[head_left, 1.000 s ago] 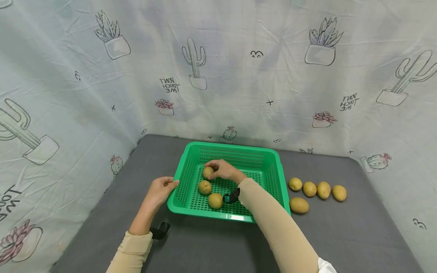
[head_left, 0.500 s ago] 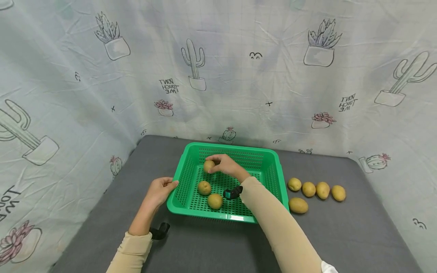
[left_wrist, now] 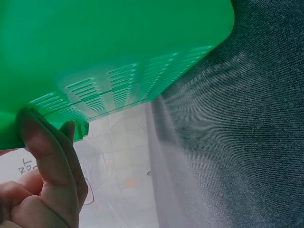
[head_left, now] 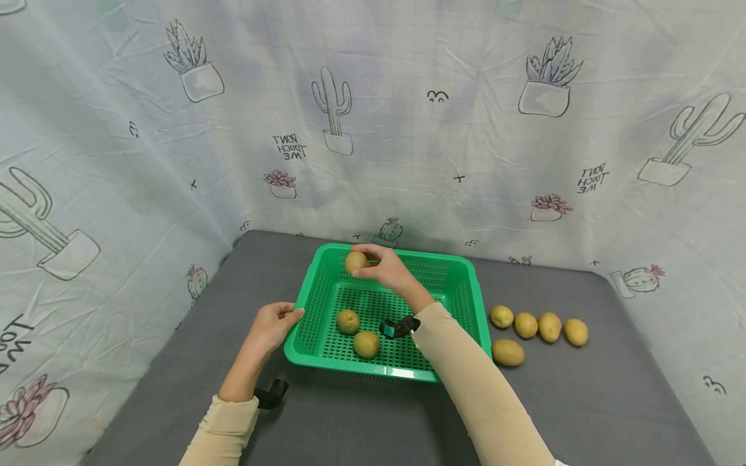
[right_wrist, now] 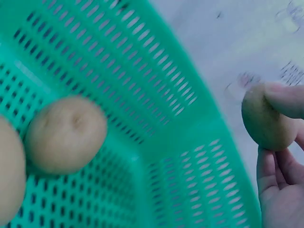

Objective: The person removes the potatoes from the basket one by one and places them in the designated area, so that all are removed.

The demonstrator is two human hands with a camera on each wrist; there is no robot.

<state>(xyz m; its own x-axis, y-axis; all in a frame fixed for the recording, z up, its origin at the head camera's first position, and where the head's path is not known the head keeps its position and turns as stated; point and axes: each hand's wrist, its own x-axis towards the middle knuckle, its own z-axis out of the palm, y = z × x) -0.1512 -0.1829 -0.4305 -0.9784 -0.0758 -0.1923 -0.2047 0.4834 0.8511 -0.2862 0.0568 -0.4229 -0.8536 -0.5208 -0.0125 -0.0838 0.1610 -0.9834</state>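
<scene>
A green slotted plastic basket point(head_left: 402, 373) stands on the grey cloth. My left hand point(head_left: 274, 329) grips its left rim, and in the left wrist view the fingers point(left_wrist: 47, 156) curl under that rim against the outer wall. Over the back left part of the basket, my right hand point(head_left: 387, 266) pinches a potato point(head_left: 355, 262) between thumb and fingers. The right wrist view shows this potato point(right_wrist: 266, 118) raised beside the basket wall. Two more potatoes lie on the basket floor, one potato point(head_left: 348, 321) behind the other potato point(head_left: 366, 344).
Right of the basket, several potatoes point(head_left: 526, 325) sit in a row on the cloth, with one oval potato point(head_left: 508, 353) in front of them. A cactus-print curtain point(head_left: 402, 129) hangs behind and at both sides of the grey table point(head_left: 344, 427).
My right hand has lifted the potato from the basket floor, up and toward the back wall. The left hand keeps its grip on the rim.
</scene>
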